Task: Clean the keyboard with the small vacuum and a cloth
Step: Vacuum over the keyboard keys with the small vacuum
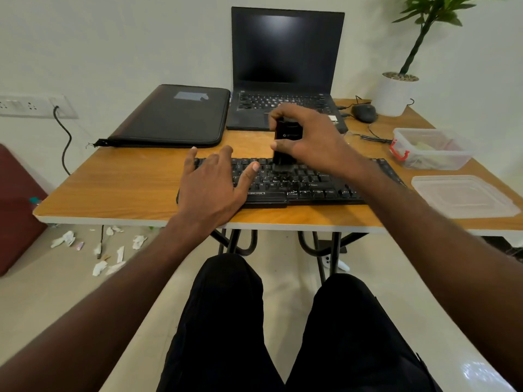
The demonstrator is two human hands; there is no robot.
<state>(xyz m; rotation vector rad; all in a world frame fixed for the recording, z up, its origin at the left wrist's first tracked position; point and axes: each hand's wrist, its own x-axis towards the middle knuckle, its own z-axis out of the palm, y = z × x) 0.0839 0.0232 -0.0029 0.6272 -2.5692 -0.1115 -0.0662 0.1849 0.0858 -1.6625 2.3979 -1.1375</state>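
A black keyboard (308,183) lies along the front of the wooden table (119,182). My right hand (314,140) grips a small black vacuum (285,145), held upright with its lower end on the keys near the keyboard's middle. My left hand (215,182) lies flat on the left part of the keyboard with its fingers spread. No cloth is clearly visible.
An open black laptop (285,69) stands behind the keyboard, with a black sleeve (175,117) to its left. A mouse (363,112), a potted plant (396,91), a clear plastic box (433,148) and its lid (464,196) are at the right. Paper scraps (99,250) litter the floor.
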